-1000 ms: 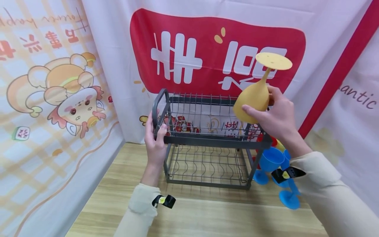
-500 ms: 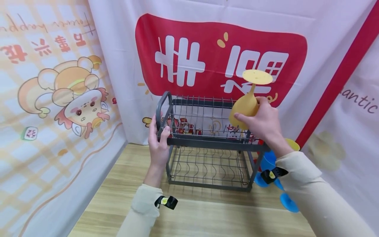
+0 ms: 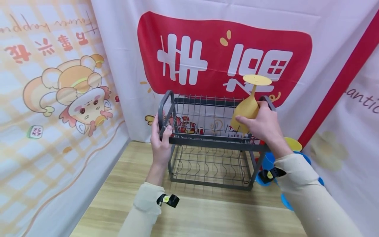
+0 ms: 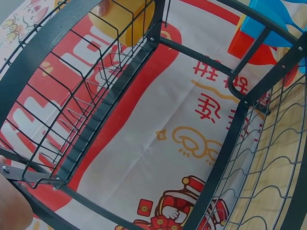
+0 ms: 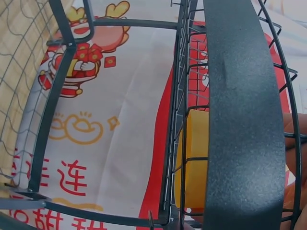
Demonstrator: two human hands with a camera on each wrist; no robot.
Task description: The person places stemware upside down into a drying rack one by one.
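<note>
A dark grey two-tier dish rack (image 3: pixel 204 142) stands on the wooden table. My left hand (image 3: pixel 161 144) grips the left end of its upper tier, thumb over the front corner. At the right end of that tier, my right hand (image 3: pixel 262 123) holds a yellow plastic goblet (image 3: pixel 248 110) by its bowl. The goblet is upside down and slightly tilted, foot upward, with its rim down among the wires. In the left wrist view the yellow bowl (image 4: pixel 128 19) shows inside the upper basket. Through the wires in the right wrist view, the same bowl (image 5: pixel 195 163) is partly hidden by the front bar.
Blue goblets (image 3: pixel 267 160) and a yellow one (image 3: pixel 293 144) stand to the right of the rack, partly covered by my right forearm. Something red (image 4: pixel 242 45) is beside them. Printed cloth (image 3: pixel 225 65) hangs close behind the rack, and another (image 3: pixel 68 98) at the left.
My right hand has lowered the yellow goblet leftward and down into the upper tier, then stayed nearly still over the last half second. My left hand keeps its grip on the rack.
</note>
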